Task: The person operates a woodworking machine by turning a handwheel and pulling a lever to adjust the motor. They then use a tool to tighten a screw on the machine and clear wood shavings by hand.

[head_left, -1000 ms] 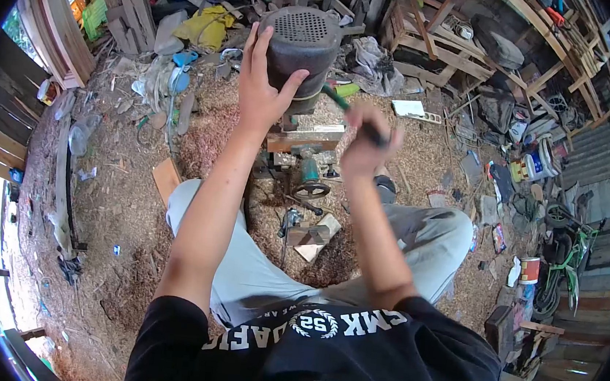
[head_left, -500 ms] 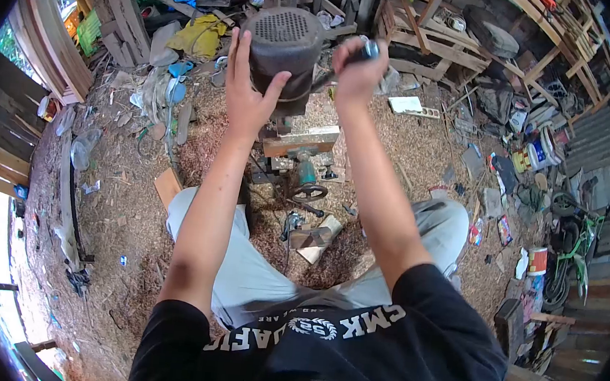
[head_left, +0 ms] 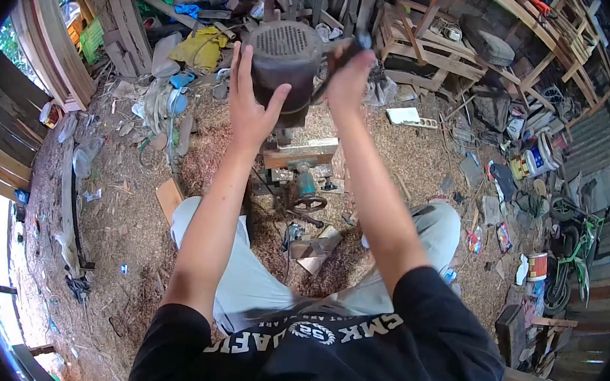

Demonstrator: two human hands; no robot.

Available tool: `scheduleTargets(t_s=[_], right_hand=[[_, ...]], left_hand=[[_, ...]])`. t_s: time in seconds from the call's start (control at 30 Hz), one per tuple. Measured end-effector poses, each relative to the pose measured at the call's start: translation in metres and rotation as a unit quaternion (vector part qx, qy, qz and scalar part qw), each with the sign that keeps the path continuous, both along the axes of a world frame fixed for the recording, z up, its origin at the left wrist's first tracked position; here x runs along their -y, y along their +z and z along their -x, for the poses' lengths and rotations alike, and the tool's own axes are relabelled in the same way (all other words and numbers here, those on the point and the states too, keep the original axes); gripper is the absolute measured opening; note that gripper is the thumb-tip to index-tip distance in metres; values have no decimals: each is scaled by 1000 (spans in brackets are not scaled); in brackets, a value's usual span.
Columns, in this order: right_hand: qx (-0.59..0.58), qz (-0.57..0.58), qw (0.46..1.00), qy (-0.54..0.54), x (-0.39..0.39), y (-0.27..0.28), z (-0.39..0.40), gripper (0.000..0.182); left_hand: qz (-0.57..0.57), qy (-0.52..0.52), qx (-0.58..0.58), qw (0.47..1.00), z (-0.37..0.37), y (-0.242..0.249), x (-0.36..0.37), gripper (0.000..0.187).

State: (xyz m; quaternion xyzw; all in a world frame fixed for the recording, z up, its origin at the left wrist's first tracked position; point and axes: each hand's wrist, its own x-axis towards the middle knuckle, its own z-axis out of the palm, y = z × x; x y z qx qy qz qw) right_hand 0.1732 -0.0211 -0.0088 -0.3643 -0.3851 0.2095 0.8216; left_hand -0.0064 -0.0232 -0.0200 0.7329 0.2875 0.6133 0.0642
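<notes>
A dark, round motor-like housing with a perforated top stands upright ahead of me. My left hand lies along its near left side, thumb and fingers spread. To the right of the housing my right hand is closed round a dark-handled tool. This tool is blurred, and its lower end, angled toward the housing, is too indistinct to name its kind. Below the housing sits a wooden block. Nearer me is a green machine part with a black handwheel.
Wood shavings cover the ground. A cut wood piece lies between my knees. Yellow cloth and scraps lie at the back left. A wooden rack stands back right, and a green small bike leans at the right.
My right hand has shifted slightly left and down, and the tool in it has turned more upright. My left hand stays against the housing. The whole view has moved slightly.
</notes>
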Motion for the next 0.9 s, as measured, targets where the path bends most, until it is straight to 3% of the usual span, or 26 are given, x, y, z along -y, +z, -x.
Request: scheduleTargets(t_s=[0.07,0.23,0.33,0.37,0.43,0.47,0.53,0.67,0.7,0.9], right_hand=[[123,12,992,-1,-12,16,-16,83],[169,-12,985,40,33,-38,-10,85],[146,-62,987,39,28,-59,-5,81],[134,36,989,55,12,-53,-17,80],[117,39,992,6,-29,5,-16,75],[123,-8,992,18,-65,15,-23,72],[90,111,977,158,-103,32,-52,59],[48,22,982,179,-100,25,-50,44],[84,21,988,127,-93,17,-48,54],[190,73,974,97,-21,-48,-28,72]], left_hand=[[9,-5,0,1000,2,2,-6,89],[-24,-1,-10,1000,0,-3,-7,91],[-25,-2,-2,1000,-3,-1,-5,89],[-24,1,-4,1000,-5,-1,-4,89],[-15,0,14,1000,-6,-2,-3,88],[-15,0,10,1000,-4,-2,-4,88],[-20,-6,15,1000,-1,2,-10,87],[-58,13,-12,998,8,4,-18,87],[-69,22,-30,997,11,5,-19,85],[-96,3,-43,994,16,0,-25,79]])
